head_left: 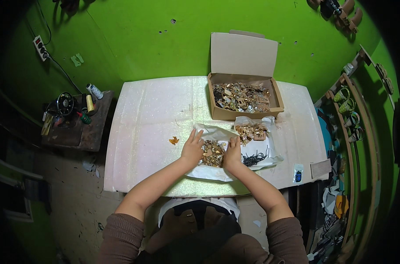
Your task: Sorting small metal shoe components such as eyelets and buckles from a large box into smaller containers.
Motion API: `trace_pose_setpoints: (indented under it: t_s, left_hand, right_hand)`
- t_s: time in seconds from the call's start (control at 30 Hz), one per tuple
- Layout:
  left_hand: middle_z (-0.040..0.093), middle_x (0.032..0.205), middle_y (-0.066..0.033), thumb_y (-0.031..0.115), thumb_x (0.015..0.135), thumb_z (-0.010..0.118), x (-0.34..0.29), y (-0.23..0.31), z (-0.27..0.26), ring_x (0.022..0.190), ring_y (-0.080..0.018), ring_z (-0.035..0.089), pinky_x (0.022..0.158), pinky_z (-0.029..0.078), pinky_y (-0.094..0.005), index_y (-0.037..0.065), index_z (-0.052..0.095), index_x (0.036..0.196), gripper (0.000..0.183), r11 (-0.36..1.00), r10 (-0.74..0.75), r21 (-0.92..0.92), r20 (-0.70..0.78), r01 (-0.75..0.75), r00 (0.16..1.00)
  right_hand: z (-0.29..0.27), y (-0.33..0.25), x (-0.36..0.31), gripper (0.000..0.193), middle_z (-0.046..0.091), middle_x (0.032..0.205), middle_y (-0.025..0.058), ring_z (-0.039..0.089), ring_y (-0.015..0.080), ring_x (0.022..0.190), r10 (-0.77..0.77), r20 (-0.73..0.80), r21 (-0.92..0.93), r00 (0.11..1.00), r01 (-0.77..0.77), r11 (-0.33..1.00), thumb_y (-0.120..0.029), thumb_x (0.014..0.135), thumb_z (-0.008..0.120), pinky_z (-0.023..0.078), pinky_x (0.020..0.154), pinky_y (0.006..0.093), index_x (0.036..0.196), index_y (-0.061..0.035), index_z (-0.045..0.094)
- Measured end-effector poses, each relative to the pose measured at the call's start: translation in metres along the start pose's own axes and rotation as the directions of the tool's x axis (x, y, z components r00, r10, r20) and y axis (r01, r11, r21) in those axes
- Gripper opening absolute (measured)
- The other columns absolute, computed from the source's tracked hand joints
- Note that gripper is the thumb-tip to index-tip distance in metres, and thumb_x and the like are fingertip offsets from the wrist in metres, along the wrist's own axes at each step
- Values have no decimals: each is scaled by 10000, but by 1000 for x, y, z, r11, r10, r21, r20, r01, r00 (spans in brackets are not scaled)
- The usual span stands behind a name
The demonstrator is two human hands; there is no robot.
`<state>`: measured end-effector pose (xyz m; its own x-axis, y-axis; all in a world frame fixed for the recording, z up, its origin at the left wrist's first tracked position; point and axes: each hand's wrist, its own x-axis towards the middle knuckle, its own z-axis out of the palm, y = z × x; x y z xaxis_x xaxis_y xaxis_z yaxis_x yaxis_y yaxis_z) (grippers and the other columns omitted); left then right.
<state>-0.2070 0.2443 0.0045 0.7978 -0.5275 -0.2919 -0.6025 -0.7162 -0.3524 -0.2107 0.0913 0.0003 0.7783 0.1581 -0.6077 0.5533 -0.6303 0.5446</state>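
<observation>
Small gold and silver metal fittings (213, 152) lie heaped on a sheet of white paper (215, 131) near the table's front. My left hand (192, 148) rests at the heap's left side, fingers stretched toward the far edge of the paper and a little apart. On the right side of the heap, my right hand (232, 154) stands with its fingers pointing away from me, against the paper between the two piles. Neither hand visibly lifts anything. The palms and some fingertips are hidden.
Behind stands an open cardboard box (245, 115) filled with mixed metal fittings. To the right, another white sheet (275, 154) holds more fittings (251, 133) and a black beaded bunch (255, 158). An orange scrap (173, 140) lies left. A small packet (298, 173) and card (320, 168) lie right.
</observation>
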Motion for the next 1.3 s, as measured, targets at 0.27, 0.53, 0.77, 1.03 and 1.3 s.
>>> trace_pose_setpoints:
  t_s: [0.27,0.53,0.77,1.03,1.3]
  left_hand:
    - [366,1323,2,266,819,461,11,2,-8,1307,-270,100,1017,-90,-508,193,628,999,256,996,-86,28,120,83,989]
    - [508,1133,-58,274,745,578,-41,-16,-13,1212,-260,313,1013,128,-515,112,641,883,222,843,-271,-525,-228,116,935]
    - [531,1066,-76,215,754,553,-40,3,-19,1156,-271,375,1007,156,-504,97,626,876,185,719,-362,-694,-324,40,874]
    - [552,998,-48,166,741,566,-24,27,-32,1103,-268,419,983,193,-488,88,616,855,147,590,-411,-800,-416,-112,811]
    - [558,952,-32,132,734,584,21,45,-61,1054,-255,456,955,246,-476,95,605,837,112,586,-418,-794,-464,-159,781]
  right_hand:
    - [-2,11,8,364,332,1344,47,181,256,1289,84,-87,68,993,-79,995,-277,853,380,-2,1006,545,1170,-161,519]
    - [0,62,-47,170,602,893,162,578,301,788,226,-540,777,811,377,504,-124,759,495,451,745,368,820,-18,614]
    - [35,65,-37,194,614,726,129,596,239,675,333,-296,939,895,337,-70,-131,810,461,452,652,312,789,-3,606]
    - [48,48,-28,192,607,753,62,547,115,715,181,-255,757,950,313,-573,-105,860,454,424,678,235,856,35,586]
    - [47,95,-41,227,612,901,95,562,132,861,50,-239,614,970,191,-766,-108,869,458,412,815,237,988,52,566]
